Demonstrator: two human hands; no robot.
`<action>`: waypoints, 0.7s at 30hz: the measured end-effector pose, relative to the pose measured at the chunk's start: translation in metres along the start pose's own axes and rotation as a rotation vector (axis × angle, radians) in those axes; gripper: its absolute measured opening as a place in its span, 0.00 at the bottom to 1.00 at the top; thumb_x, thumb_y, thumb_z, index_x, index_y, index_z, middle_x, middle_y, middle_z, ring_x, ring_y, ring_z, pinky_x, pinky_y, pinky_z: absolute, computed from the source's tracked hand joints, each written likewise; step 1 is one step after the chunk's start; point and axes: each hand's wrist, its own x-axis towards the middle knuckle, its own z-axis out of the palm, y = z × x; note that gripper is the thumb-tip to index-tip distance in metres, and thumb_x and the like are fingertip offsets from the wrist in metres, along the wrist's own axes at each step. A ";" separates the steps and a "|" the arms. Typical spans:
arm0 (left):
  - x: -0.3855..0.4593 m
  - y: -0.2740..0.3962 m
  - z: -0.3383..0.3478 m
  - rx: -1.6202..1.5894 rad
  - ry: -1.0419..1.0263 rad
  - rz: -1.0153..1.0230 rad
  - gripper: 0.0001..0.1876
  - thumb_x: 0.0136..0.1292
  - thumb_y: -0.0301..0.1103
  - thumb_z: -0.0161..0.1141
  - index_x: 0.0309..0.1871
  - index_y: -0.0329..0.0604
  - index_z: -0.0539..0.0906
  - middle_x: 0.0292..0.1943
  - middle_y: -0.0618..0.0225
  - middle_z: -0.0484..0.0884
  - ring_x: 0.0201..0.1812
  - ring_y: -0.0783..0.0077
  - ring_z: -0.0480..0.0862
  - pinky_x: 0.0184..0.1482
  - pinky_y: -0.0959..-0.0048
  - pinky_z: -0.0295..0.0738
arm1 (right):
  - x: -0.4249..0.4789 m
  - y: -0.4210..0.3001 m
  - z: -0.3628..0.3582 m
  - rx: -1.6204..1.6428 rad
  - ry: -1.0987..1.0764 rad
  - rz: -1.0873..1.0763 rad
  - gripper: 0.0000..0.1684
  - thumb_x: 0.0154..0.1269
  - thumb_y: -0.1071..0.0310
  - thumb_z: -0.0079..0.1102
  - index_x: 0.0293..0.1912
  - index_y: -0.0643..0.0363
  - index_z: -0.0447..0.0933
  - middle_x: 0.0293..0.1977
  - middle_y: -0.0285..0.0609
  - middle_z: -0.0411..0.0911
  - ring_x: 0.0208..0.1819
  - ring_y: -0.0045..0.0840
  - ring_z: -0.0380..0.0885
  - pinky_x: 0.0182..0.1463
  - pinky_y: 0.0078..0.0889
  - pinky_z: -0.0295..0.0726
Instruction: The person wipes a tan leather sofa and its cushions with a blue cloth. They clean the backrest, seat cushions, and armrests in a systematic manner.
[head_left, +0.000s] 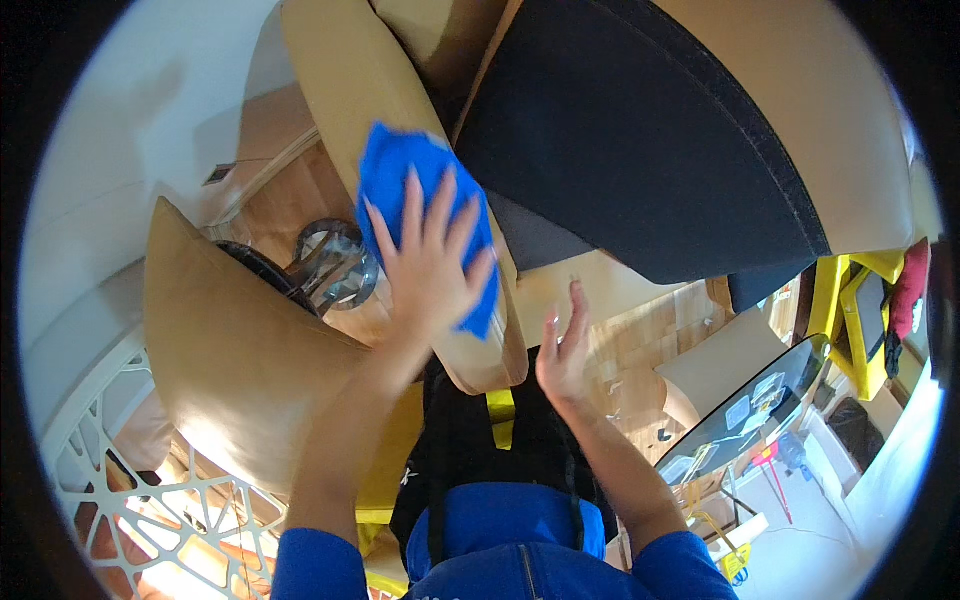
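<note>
My left hand (431, 281), palm down with its fingers spread, holds a blue cloth (405, 161) flat against the top of a long tan padded armrest (341, 67). The cloth covers the middle of the armrest and hangs partly over its right side. To the right of the armrest's near end, my right hand (562, 364) is raised with nothing in it, fingers apart. Beside the armrest, a large tan seat cushion stands tilted up, its black fabric underside (630, 135) facing me. The gap behind the cushion is mostly hidden.
On the left are a tan curved seat (247, 360) and a round, glossy dark-rimmed base (337, 262) on the wood floor (637, 360). A white lattice screen (180, 525) stands lower left. At right are an oval dark tabletop (742, 409) with items and yellow furniture (862, 337).
</note>
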 end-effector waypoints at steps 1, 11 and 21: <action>-0.029 0.017 0.004 -0.018 -0.048 -0.016 0.26 0.62 0.56 0.54 0.60 0.55 0.78 0.72 0.64 0.61 0.74 0.46 0.52 0.68 0.32 0.31 | 0.004 -0.002 -0.003 0.008 0.018 0.016 0.27 0.73 0.65 0.47 0.64 0.71 0.58 0.62 0.65 0.61 0.65 0.56 0.61 0.68 0.49 0.60; -0.037 0.039 0.008 -0.016 0.101 -0.242 0.24 0.59 0.50 0.60 0.60 0.64 0.78 0.71 0.68 0.63 0.74 0.49 0.52 0.70 0.35 0.30 | 0.014 -0.002 -0.020 0.009 0.010 -0.048 0.20 0.69 0.72 0.51 0.58 0.67 0.64 0.56 0.59 0.69 0.60 0.50 0.67 0.62 0.46 0.67; -0.100 0.091 0.024 -0.114 0.094 -0.497 0.39 0.50 0.52 0.67 0.69 0.64 0.69 0.75 0.56 0.52 0.74 0.38 0.46 0.70 0.35 0.37 | 0.024 -0.025 -0.026 0.055 -0.031 -0.109 0.21 0.69 0.69 0.54 0.59 0.65 0.67 0.55 0.53 0.71 0.56 0.40 0.71 0.60 0.39 0.70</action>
